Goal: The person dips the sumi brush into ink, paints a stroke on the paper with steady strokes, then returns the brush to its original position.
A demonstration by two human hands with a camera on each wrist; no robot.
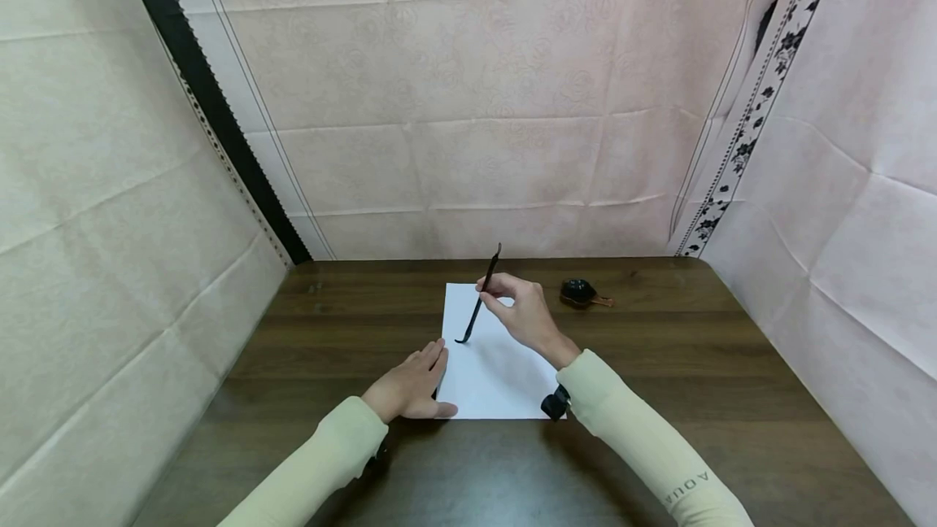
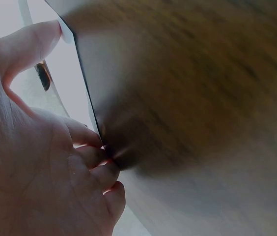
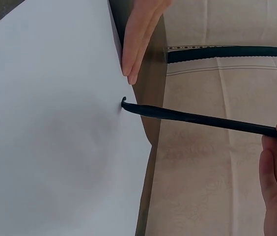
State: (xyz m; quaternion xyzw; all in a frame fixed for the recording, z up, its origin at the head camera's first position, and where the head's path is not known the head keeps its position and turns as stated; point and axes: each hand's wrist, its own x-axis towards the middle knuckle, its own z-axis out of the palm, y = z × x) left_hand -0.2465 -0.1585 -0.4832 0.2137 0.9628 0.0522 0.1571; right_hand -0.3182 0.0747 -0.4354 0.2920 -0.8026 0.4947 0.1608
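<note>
A sheet of white paper (image 1: 505,385) lies on the dark wooden table. My right hand (image 1: 523,311) pinches a slim black calligraphy brush (image 1: 480,303) by the upper handle, between thumb and fingers. The brush slants, and its dark tip bends at the left part of the paper. In the right wrist view, the brush (image 3: 192,118) reaches across to that bent tip, close to the fingers of the other hand (image 3: 139,42). My left hand (image 1: 411,385) rests flat along the paper's left edge, fingers extended; the left wrist view shows its palm side (image 2: 40,162).
A small glossy black rounded object with a brown stem-like end (image 1: 578,292) sits on the table (image 1: 351,324) behind and right of the paper. Pale cloth walls (image 1: 468,161) enclose the back and both sides. A black wrist device (image 1: 555,402) overhangs the paper's lower right corner.
</note>
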